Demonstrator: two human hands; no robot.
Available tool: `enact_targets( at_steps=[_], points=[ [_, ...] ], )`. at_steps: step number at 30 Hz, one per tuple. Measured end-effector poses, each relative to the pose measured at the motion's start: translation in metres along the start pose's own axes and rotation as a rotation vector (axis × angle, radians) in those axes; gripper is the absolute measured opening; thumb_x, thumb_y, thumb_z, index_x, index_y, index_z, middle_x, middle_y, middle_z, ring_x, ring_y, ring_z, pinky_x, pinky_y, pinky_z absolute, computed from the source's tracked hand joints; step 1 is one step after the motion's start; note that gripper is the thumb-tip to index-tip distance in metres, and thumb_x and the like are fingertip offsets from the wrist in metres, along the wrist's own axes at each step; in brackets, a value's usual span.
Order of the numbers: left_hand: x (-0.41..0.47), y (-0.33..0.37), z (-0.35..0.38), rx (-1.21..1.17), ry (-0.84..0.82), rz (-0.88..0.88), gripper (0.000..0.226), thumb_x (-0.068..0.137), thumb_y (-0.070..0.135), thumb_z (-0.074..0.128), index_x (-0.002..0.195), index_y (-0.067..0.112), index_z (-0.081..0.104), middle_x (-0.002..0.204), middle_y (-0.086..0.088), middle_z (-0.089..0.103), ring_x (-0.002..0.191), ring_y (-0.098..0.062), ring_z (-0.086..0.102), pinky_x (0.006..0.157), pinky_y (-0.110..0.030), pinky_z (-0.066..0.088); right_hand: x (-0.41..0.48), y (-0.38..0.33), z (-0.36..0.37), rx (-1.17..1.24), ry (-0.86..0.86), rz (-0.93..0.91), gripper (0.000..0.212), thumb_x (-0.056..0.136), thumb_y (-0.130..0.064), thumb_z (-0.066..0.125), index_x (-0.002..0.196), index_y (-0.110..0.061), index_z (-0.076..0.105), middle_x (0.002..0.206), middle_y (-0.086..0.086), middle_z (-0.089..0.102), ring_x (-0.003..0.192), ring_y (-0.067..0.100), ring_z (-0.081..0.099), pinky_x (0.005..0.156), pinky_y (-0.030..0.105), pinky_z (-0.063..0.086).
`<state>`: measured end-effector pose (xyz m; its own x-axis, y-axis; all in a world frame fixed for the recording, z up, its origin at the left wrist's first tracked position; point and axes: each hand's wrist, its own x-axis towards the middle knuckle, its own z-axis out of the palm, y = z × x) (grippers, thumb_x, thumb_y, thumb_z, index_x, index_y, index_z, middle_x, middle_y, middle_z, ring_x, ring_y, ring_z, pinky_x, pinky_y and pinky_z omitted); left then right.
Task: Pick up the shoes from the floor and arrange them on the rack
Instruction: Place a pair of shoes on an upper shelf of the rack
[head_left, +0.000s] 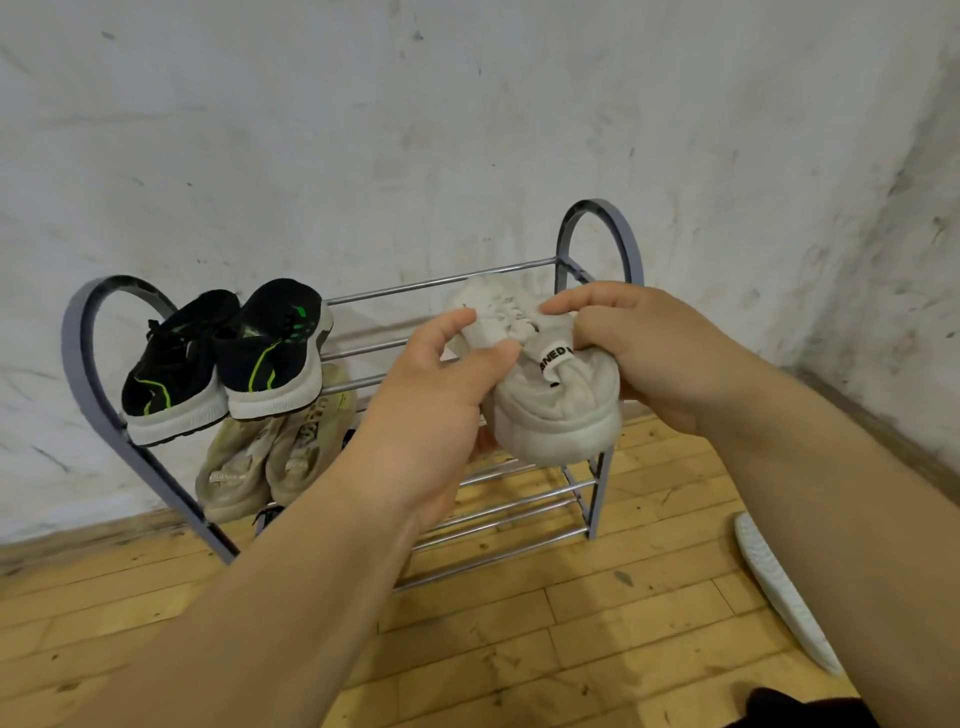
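Note:
A pale grey-white sneaker with a black-lettered heel tab is held heel toward me over the right half of the rack's top shelf. My left hand grips its left side and my right hand grips its right side and collar. The grey metal shoe rack stands against the wall. A pair of black sneakers with green stripes sits on the left of the top shelf. A pair of beige sneakers sits on the shelf below them. A white shoe lies sole-up on the floor at right.
The rack backs onto a scuffed white wall that turns a corner at right. A wooden plank floor spreads in front. Something dark shows on the lowest shelf at left. Dark fabric shows at the bottom edge.

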<state>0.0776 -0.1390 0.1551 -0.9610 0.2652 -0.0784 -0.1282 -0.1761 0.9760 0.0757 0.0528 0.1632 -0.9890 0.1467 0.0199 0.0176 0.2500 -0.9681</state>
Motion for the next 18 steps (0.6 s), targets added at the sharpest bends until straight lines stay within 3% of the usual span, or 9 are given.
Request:
enact_targets(
  at_steps=[3, 6, 9, 10, 12, 14, 16, 18],
  points=[
    [0.023, 0.0, -0.002, -0.012, 0.048, 0.033, 0.047, 0.097, 0.016, 0.067, 0.14, 0.031, 0.055, 0.112, -0.004, 0.076, 0.081, -0.013, 0.075, 0.068, -0.034, 0.058, 0.016, 0.009, 0.01, 0.053, 0.104, -0.036, 0.021, 0.094, -0.019, 0.065, 0.11, -0.028, 0.075, 0.104, 0.015, 0.076, 0.078, 0.024, 0.065, 0.067, 0.038, 0.053],
    [0.065, 0.0, -0.005, 0.017, 0.095, 0.084, 0.057, 0.098, 0.014, 0.067, 0.149, 0.028, 0.047, 0.118, -0.007, 0.073, 0.086, -0.014, 0.074, 0.068, -0.031, 0.06, 0.036, 0.019, 0.019, 0.082, 0.206, -0.088, 0.022, 0.095, -0.036, 0.066, 0.117, -0.033, 0.071, 0.105, -0.006, 0.076, 0.092, 0.013, 0.074, 0.081, 0.035, 0.061],
    [0.104, -0.008, -0.009, 0.192, 0.101, 0.154, 0.07, 0.097, 0.026, 0.069, 0.158, 0.022, 0.035, 0.135, -0.007, 0.066, 0.111, -0.021, 0.071, 0.094, -0.043, 0.059, 0.047, 0.03, 0.033, -0.036, 0.187, -0.175, 0.018, 0.099, -0.034, 0.062, 0.116, -0.04, 0.062, 0.104, -0.021, 0.068, 0.083, -0.013, 0.065, 0.066, 0.011, 0.051],
    [0.114, -0.014, -0.012, 0.365, 0.08, 0.198, 0.072, 0.098, 0.035, 0.065, 0.16, 0.023, 0.031, 0.144, -0.006, 0.059, 0.124, -0.023, 0.064, 0.106, -0.04, 0.05, 0.05, 0.037, 0.037, -0.162, 0.171, -0.207, 0.024, 0.099, -0.037, 0.061, 0.123, -0.04, 0.059, 0.11, -0.022, 0.065, 0.091, -0.012, 0.063, 0.073, 0.01, 0.048],
    [0.126, -0.029, -0.019, 0.825, 0.061, 0.263, 0.062, 0.103, 0.049, 0.048, 0.16, 0.032, 0.03, 0.152, -0.008, 0.046, 0.14, -0.026, 0.047, 0.111, -0.03, 0.034, 0.053, 0.048, 0.043, -0.411, 0.135, -0.262, 0.039, 0.098, -0.043, 0.06, 0.135, -0.037, 0.055, 0.112, -0.018, 0.06, 0.107, 0.003, 0.059, 0.089, 0.025, 0.048],
    [0.132, -0.037, -0.025, 1.132, 0.083, 0.286, 0.056, 0.104, 0.055, 0.036, 0.157, 0.039, 0.031, 0.151, -0.012, 0.042, 0.142, -0.033, 0.038, 0.115, -0.039, 0.032, 0.06, 0.057, 0.043, -0.481, 0.119, -0.293, 0.043, 0.096, -0.046, 0.06, 0.137, -0.035, 0.053, 0.11, -0.019, 0.06, 0.108, 0.01, 0.06, 0.095, 0.037, 0.051],
    [0.135, -0.035, -0.031, 1.179, 0.039, 0.276, 0.054, 0.104, 0.054, 0.037, 0.156, 0.038, 0.034, 0.153, -0.01, 0.043, 0.142, -0.031, 0.039, 0.116, -0.041, 0.032, 0.063, 0.061, 0.04, -0.493, 0.121, -0.287, 0.046, 0.097, -0.048, 0.06, 0.141, -0.039, 0.05, 0.117, -0.023, 0.058, 0.109, 0.008, 0.059, 0.095, 0.035, 0.05],
    [0.138, -0.033, -0.04, 1.074, -0.06, 0.251, 0.055, 0.103, 0.05, 0.044, 0.156, 0.039, 0.036, 0.155, -0.004, 0.041, 0.142, -0.022, 0.04, 0.112, -0.03, 0.029, 0.066, 0.066, 0.037, -0.488, 0.124, -0.253, 0.055, 0.097, -0.052, 0.061, 0.148, -0.04, 0.043, 0.12, -0.024, 0.052, 0.112, 0.005, 0.055, 0.092, 0.029, 0.045]
  ],
)
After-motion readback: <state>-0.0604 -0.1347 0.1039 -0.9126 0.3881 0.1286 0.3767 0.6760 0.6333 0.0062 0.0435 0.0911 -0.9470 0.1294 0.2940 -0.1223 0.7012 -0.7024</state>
